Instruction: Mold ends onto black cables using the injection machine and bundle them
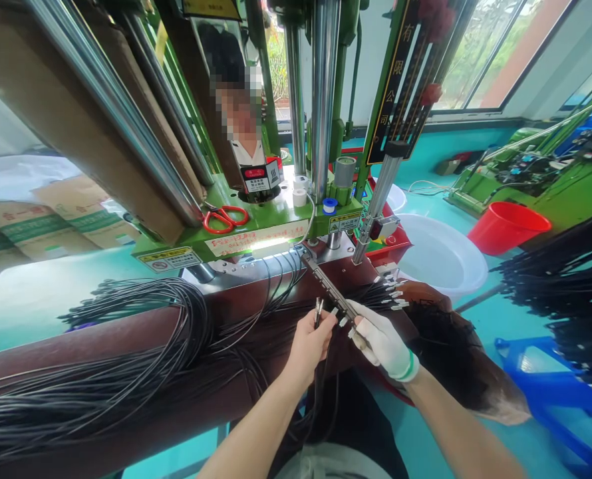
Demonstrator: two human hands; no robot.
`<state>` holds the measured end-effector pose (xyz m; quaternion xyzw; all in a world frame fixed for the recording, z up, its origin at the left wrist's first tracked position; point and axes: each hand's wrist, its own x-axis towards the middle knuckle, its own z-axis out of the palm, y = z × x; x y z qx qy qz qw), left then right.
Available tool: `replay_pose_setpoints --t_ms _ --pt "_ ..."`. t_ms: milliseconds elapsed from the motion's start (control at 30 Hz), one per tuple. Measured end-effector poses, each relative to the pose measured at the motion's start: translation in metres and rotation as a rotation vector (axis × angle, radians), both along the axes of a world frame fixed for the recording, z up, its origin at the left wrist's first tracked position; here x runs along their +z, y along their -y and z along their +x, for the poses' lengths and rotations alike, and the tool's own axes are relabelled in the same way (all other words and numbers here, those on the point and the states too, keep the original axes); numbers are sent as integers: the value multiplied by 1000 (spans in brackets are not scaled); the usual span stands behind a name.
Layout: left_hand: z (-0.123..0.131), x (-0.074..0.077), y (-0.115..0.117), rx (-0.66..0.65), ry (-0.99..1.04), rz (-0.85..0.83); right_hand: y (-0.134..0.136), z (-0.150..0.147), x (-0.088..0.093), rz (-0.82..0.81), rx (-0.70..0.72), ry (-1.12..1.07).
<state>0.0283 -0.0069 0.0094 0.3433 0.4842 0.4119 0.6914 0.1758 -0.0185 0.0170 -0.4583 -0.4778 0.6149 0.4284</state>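
left hand point(308, 339): pinching metal-tipped piece point(318, 311) | right hand point(386, 340): gloved, curled around bar point(330, 289)

The right hand point(383, 342) wears a white, close-fitting fabric glove point(390, 352) with a snug cuff, edged at the wrist by a narrow bright-green band point(412, 366). The left hand point(310, 342) is ungloved. Both the left forearm point(256, 426) and the right forearm point(458, 416) are bare, free of sleeves. Black, matte cloth trousers point(370, 416) cover the legs, and a pale grey-green cloth garment point(330, 464) shows at the waist, softly creased.
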Motion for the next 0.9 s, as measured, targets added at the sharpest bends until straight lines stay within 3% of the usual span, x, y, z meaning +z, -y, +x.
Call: replay_pose_setpoints --t_ms 400,633,767,900 --pt "-3 -4 -4 4 33 -22 -2 5 -8 -14 70 45" --pt "-3 -10 -1 30 -31 18 -1 3 -25 256 89 261" --pt "-8 -5 -2 87 25 93 0 1 -22 97 -30 79" --pt "-14 3 -5 146 122 107 -1 4 -14 -47 -25 43"
